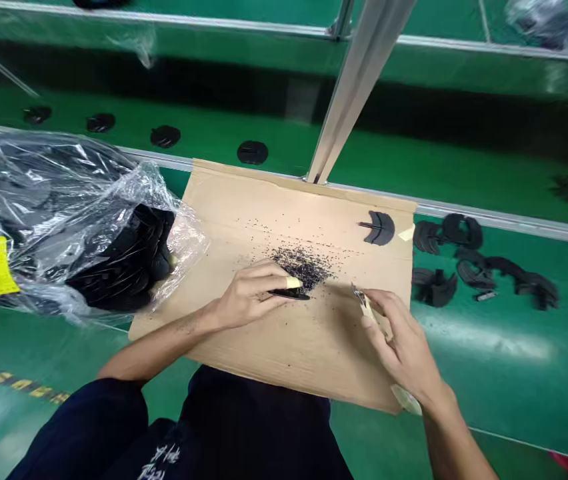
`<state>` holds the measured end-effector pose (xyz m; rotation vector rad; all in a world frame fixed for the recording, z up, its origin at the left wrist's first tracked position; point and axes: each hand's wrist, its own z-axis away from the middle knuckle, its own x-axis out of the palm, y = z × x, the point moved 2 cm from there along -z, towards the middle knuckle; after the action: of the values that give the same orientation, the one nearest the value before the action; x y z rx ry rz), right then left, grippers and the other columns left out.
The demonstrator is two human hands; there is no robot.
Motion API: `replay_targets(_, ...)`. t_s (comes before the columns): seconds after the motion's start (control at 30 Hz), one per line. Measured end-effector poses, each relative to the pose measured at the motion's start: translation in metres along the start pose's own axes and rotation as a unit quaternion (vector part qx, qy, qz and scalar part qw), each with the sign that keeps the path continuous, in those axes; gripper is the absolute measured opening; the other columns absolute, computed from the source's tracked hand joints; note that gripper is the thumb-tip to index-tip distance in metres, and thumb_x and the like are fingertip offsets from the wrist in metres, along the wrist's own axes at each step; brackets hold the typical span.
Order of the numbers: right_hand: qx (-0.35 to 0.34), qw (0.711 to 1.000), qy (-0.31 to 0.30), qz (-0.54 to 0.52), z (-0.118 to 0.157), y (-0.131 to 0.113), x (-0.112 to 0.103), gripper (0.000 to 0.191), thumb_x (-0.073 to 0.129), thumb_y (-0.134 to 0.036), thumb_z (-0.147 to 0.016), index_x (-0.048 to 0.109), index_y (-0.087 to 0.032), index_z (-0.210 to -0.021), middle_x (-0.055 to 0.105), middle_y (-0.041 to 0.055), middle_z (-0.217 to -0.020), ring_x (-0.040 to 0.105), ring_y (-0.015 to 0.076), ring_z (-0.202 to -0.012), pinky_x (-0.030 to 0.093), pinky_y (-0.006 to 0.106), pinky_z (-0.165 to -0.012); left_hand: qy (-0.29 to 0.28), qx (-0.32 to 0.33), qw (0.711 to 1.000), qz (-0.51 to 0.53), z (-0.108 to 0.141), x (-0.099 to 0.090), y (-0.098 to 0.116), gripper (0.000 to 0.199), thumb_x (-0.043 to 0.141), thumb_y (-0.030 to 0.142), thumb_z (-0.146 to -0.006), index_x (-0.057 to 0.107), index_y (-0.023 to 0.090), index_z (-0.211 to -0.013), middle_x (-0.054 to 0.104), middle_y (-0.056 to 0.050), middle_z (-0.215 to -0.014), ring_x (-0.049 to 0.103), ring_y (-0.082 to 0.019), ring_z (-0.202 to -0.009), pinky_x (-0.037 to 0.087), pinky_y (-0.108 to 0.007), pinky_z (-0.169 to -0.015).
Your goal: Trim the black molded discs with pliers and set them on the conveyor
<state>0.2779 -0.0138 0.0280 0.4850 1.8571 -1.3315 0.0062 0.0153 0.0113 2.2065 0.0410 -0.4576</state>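
Black part (296,294), long axis left-to-right, in pinch of left hand (251,295) — nippers (365,305), tips forward-left, in grip of right hand (407,343)

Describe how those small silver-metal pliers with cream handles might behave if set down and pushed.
The small silver-metal pliers with cream handles probably feel stiff, since the tip shines like metal. They'd likely slide rather than roll, with handles spread apart.
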Motion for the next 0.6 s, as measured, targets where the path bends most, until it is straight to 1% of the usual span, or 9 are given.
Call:
replay_targets(0.1,-0.014,0.999,-0.014,-0.042,-0.011,-0.013,0.004,0.029,0.050,-0.034,-0.102,0.053,-0.022,-0.128,0.066,0.0119,-0.110,0.066,0.0246,-0.099,0.057,0.039,-0.086,0.001,-0.020,1.000,0.006,-0.004,0.002,0.000,0.026,0.077,0.026,-0.088,0.074,0.018,-0.112,0.076,-0.006,-0.088,0.069,-0.014,-0.079,0.058,-0.029,-0.071)
replay_targets(0.23,-0.067,0.996,-0.004,-0.058,-0.023,-0.024,0.009,0.032,0.062,-0.034,-0.097,0.056,-0.021,-0.126,0.066,0.0118,-0.107,0.065,0.0253,-0.099,0.058,0.040,-0.083,0.005,-0.024,0.999,0.032,-0.008,0.004,-0.003,0.021,0.078,0.027,-0.087,0.075,0.018,-0.106,0.077,-0.006,-0.087,0.071,-0.015,-0.080,0.059,-0.029,-0.072)
replay_targets(0.43,-0.156,0.988,0.012,0.009,-0.035,-0.026,0.014,0.037,0.067,-0.031,-0.094,0.056,-0.018,-0.127,0.069,0.0136,-0.108,0.064,0.0252,-0.093,0.057,0.042,-0.078,0.008,-0.024,0.998,0.059,-0.009,0.004,-0.010,0.020,0.079,0.024,-0.086,0.076,0.017,-0.105,0.078,-0.007,-0.088,0.072,-0.016,-0.081,0.060,-0.031,-0.074)
replay_targets(0.6,-0.173,0.984,0.010,0.029,-0.039,-0.026,0.013,0.038,0.066,-0.029,-0.095,0.057,-0.016,-0.129,0.071,0.0138,-0.106,0.067,0.0242,-0.091,0.058,0.040,-0.078,-0.001,-0.018,0.998,0.059,-0.010,0.004,-0.011,0.022,0.079,0.022,-0.086,0.075,0.017,-0.107,0.079,-0.008,-0.090,0.073,-0.016,-0.082,0.059,-0.031,-0.074)
